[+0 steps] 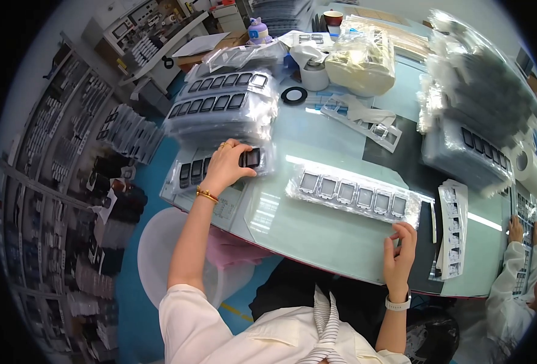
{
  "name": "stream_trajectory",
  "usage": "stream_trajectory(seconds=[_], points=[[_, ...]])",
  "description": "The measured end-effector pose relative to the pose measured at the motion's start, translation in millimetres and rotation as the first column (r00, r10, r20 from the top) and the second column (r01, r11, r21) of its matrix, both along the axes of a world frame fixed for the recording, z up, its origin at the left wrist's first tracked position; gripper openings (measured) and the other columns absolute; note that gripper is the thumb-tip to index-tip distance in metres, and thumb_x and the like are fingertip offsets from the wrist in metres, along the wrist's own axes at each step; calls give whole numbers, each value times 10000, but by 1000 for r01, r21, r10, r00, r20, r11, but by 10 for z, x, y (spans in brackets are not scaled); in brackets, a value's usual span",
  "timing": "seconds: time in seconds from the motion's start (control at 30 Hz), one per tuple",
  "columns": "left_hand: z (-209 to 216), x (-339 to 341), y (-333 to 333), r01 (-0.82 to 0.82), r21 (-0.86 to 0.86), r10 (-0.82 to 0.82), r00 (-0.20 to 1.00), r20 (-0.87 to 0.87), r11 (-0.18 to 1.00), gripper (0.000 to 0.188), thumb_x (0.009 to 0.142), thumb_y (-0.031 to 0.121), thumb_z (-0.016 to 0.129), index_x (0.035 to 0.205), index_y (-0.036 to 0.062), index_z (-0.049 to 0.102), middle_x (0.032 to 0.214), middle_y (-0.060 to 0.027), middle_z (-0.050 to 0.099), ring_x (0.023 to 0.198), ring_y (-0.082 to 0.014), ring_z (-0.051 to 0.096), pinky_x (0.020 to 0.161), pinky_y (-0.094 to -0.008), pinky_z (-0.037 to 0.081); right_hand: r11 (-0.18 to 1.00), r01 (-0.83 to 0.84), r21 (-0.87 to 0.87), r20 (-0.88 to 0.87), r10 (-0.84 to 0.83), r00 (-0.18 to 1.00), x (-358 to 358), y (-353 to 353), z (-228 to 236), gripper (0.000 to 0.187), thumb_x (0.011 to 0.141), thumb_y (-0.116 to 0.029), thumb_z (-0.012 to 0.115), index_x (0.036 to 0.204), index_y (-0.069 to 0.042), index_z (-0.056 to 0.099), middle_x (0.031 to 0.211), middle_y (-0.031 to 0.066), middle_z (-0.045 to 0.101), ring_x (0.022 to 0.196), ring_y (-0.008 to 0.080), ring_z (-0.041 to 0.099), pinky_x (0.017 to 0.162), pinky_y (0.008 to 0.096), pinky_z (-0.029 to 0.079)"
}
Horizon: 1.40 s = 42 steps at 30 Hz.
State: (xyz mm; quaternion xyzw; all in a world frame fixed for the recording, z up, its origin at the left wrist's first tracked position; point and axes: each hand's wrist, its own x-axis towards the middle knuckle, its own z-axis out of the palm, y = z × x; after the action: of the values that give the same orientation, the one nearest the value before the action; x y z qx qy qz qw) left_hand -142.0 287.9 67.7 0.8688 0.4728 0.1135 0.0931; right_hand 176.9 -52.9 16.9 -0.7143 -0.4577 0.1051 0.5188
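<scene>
My left hand [223, 167] reaches over a clear plastic tray [271, 159] of small black rectangular frames at the table's left edge. Its fingers and thumb close around a black frame [252, 158] near the tray's right end. The hand covers part of the row. In front of me lies another clear tray [291, 189] with a row of grey-rimmed rectangular frames [345, 192]. Close to its near right corner is my right hand [400, 246], fingers loosely bent and thumb apart, with nothing visible in it.
Stacked filled trays [220, 115] rise behind my left hand; taller stacks [472, 79] stand at right. A white strip sheet [453, 230], a black tape roll [294, 96] and a yellowish bag [362, 60] lie on the table. A white bin [159, 255] sits below. A co-worker's hands [516, 229] show far right.
</scene>
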Motion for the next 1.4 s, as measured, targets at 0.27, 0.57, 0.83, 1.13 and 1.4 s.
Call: stream_trajectory(seconds=[0.27, 0.57, 0.83, 1.13, 1.4], points=[[84, 121, 232, 50, -57, -58, 986, -157, 997, 604, 625, 332, 937, 1135, 99, 711, 1229, -132, 626, 1217, -340, 577, 1038, -441, 470, 999, 15, -28, 33, -14, 999, 30, 3, -51, 317, 950, 65, 615, 1259, 4, 657, 1331, 77, 624, 870, 84, 610, 618, 195, 446], [267, -12, -349, 224, -113, -219, 974, 54, 968, 536, 663, 294, 897, 1081, 100, 624, 1079, -90, 653, 1079, -298, 627, 1010, -398, 392, 999, 6, 37, -203, 1, 979, 135, -136, -259, 195, 1004, 20, 601, 1188, 7, 666, 1143, 24, 655, 805, 54, 586, 664, 189, 450], [20, 1189, -2046, 628, -21, -565, 714, 415, 778, 455, 750, 244, 866, 1109, 98, 627, 1165, -69, 656, 1139, -314, 609, 1042, -444, 436, 991, -99, -86, 249, 117, 961, 8, -180, -136, 133, 895, 39, 706, 1019, -7, 706, 1026, 134, 661, 819, 261, 644, 704, 340, 504], [-717, 1567, -2762, 581, -2, -547, 767, 334, 814, 556, 846, 190, 809, 1372, 110, 648, 1524, -140, 526, 1442, -367, 453, 1198, -563, 351, 986, 70, -149, 279, -26, 960, 50, -797, -152, 148, 826, 15, 750, 951, -51, 706, 1015, 92, 659, 933, 280, 612, 798, 389, 459], [-631, 1756, -2873, 647, -47, -504, 636, 584, 761, 366, 803, 68, 825, 1157, 72, 733, 1255, -77, 689, 1153, -302, 639, 1015, -452, 480, 995, 20, -102, 294, 11, 956, 72, -791, -115, 139, 798, -97, 792, 903, -127, 705, 959, 1, 682, 843, 216, 598, 798, 380, 391]])
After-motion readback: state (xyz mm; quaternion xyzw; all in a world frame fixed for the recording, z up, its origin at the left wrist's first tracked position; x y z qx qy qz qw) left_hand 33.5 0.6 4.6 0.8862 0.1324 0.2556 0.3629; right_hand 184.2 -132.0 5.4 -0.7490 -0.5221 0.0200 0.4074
